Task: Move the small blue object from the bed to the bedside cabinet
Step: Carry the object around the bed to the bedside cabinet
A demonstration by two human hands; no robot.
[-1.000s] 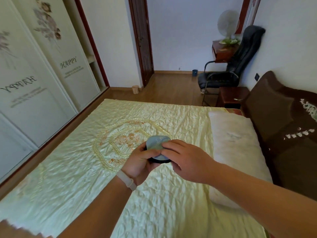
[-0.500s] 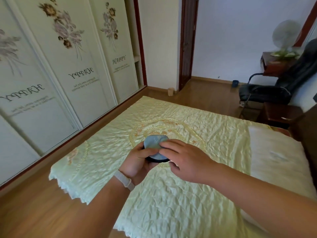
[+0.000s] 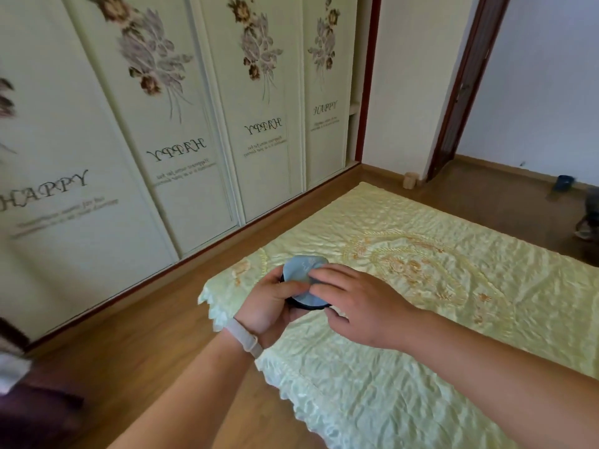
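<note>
Now both hands grip the blue object (image 3: 303,277): left hand (image 3: 270,306) cupping beneath, right hand (image 3: 359,306) fingers pinching on top. I'd carry level, seek the cabinet.

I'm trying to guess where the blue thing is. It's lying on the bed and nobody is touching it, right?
Not quite. The blue thing isn't lying untouched. Both hands hold it up above the bed: the left hand grips it from the side and the right hand has fingers on its top. The head view shows this.
</note>
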